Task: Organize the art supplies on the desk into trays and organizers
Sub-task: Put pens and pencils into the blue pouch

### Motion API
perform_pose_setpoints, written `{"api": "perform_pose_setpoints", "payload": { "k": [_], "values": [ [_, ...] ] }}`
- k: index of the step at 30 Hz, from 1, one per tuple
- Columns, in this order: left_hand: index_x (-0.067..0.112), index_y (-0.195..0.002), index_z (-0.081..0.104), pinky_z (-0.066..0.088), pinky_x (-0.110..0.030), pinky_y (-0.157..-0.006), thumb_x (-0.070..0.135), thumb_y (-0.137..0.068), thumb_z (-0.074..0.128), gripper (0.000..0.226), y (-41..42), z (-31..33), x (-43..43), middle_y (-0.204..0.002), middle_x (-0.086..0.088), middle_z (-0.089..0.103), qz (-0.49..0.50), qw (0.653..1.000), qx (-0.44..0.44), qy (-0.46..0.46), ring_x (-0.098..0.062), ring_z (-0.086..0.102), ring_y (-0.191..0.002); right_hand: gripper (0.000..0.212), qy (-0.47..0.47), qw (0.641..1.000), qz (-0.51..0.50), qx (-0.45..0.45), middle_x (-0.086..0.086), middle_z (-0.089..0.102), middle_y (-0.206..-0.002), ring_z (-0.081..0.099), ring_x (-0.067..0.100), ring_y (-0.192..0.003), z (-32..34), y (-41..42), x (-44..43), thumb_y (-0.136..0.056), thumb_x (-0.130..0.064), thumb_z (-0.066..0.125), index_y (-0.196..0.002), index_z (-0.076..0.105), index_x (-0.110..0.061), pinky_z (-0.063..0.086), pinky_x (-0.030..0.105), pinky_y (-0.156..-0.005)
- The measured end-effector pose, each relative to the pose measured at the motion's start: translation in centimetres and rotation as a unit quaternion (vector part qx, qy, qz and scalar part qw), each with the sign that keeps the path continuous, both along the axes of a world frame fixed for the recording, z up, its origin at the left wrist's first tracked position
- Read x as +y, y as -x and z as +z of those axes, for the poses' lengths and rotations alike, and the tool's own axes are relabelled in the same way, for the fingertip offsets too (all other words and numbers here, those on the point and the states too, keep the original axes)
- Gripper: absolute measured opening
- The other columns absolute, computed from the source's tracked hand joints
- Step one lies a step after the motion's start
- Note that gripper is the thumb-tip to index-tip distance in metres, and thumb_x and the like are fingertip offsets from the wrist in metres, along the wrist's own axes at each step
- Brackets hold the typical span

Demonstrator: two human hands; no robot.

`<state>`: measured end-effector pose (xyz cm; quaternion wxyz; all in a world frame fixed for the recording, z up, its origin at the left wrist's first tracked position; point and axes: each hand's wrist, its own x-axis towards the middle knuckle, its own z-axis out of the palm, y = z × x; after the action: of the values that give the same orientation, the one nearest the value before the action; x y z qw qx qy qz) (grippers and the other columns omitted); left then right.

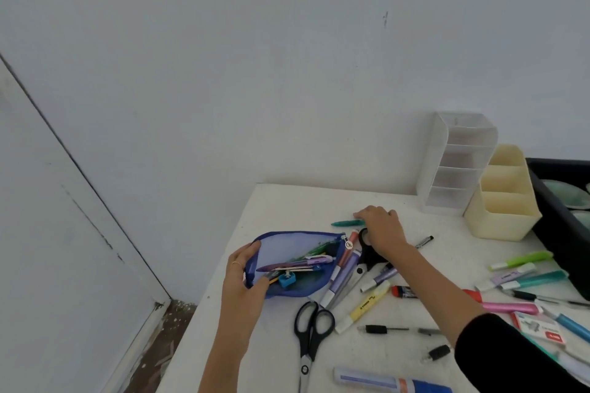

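A blue mesh pencil pouch (287, 249) lies open on the white desk (287, 201), with pens and a blue sharpener (287, 281) inside. My left hand (242, 277) grips the pouch's left end, thumb at its lower edge. My right hand (381, 226) reaches across and lies palm down over a teal pen (346, 223), fingers curled onto its right end. Under that hand sit several markers and a second pair of black scissors (367, 254). Black-handled scissors (311, 335) lie in front.
A white tiered organizer (459, 163) and a cream compartment holder (504, 201) stand at the back right. A black tray (555, 210) sits at the right edge. Highlighters, pens and a glue stick (389, 381) are scattered at the right and front. The desk's left edge drops to the floor.
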<state>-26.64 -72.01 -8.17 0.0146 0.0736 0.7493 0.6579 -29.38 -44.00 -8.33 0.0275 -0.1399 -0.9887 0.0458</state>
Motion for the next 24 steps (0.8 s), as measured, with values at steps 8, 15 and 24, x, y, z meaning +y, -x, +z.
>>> {"api": "perform_pose_setpoints", "payload": {
  "k": [8, 15, 24],
  "values": [
    [0.023, -0.124, 0.055, 0.05, -0.013, -0.078, -0.009, -0.085, 0.054, 0.05, 0.8, 0.0, -0.2, -0.124, 0.012, 0.054, 0.014, 1.0, -0.008, -0.011, 0.001, 0.052, -0.111, 0.026, 0.225, 0.943, -0.028, 0.244, 0.008, 0.061, -0.103, 0.055, 0.017, -0.092, 2.0, 0.6, -0.2, -0.088, 0.005, 0.053, -0.107, 0.065, -0.01, 0.046, 0.025, -0.08],
    [0.023, -0.117, 0.059, 0.045, -0.021, -0.083, -0.008, -0.087, 0.046, 0.046, 1.1, 0.8, -0.1, -0.122, 0.008, 0.058, 0.025, 0.998, -0.028, -0.041, -0.006, 0.052, -0.112, 0.027, 0.511, 0.807, 0.191, 0.225, 0.0, 0.068, -0.098, 0.064, 0.011, -0.092, 6.6, -4.0, -9.6, -0.087, 0.007, 0.054, -0.098, 0.068, -0.013, 0.049, 0.018, -0.086],
    [0.021, -0.117, 0.058, 0.043, -0.017, -0.084, -0.008, -0.09, 0.039, 0.044, 1.3, 1.2, -0.3, -0.123, 0.005, 0.057, 0.016, 1.0, -0.015, -0.017, -0.003, 0.052, -0.113, 0.07, 0.218, 0.941, 0.138, 0.217, 0.004, 0.061, -0.107, 0.045, 0.019, -0.094, 2.5, -3.6, -4.5, -0.065, 0.028, 0.042, -0.113, 0.066, -0.017, 0.039, 0.029, -0.078]
  ]
}}
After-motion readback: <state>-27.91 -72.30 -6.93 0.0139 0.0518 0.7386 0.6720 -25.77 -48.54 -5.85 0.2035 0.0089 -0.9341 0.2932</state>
